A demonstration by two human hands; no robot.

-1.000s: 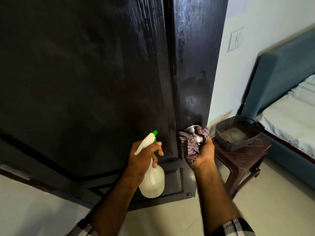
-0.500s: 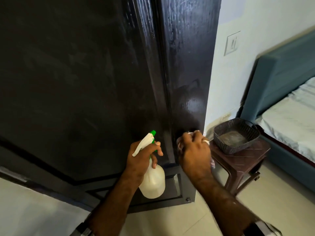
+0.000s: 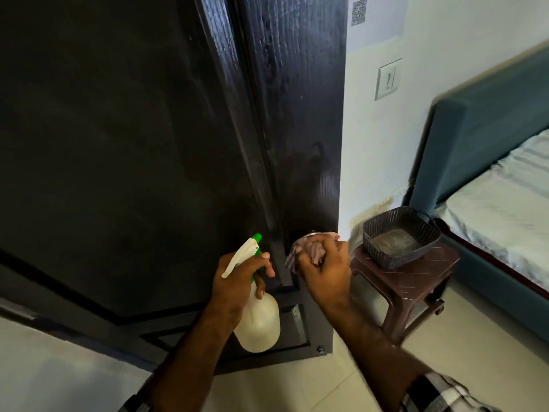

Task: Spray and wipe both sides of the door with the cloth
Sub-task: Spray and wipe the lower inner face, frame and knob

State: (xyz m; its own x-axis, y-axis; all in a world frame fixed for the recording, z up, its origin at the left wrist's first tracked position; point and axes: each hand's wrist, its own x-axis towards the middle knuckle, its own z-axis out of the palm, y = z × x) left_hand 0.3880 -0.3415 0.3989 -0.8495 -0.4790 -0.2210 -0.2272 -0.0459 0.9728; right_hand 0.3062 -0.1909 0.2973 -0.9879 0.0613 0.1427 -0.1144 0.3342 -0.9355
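Note:
A tall dark wooden door (image 3: 133, 144) fills the left and middle of the view, its surface glossy with damp streaks. My left hand (image 3: 237, 281) grips a white spray bottle (image 3: 260, 319) with a green nozzle, held low in front of the door. My right hand (image 3: 325, 272) holds a bunched pinkish striped cloth (image 3: 309, 248) wrapped over the door knob near the door's right edge. Only a sliver of the metal knob (image 3: 312, 232) shows above the cloth.
A brown plastic stool (image 3: 416, 281) stands just right of the door with a dark woven basket (image 3: 401, 233) on it. A bed with a blue headboard (image 3: 475, 144) and pale sheet lies further right. A wall switch (image 3: 388, 78) sits on the light wall.
My right hand has turned over the knob, from cupping it beneath with the cloth hanging to covering it from above. The left hand and bottle stayed nearly still.

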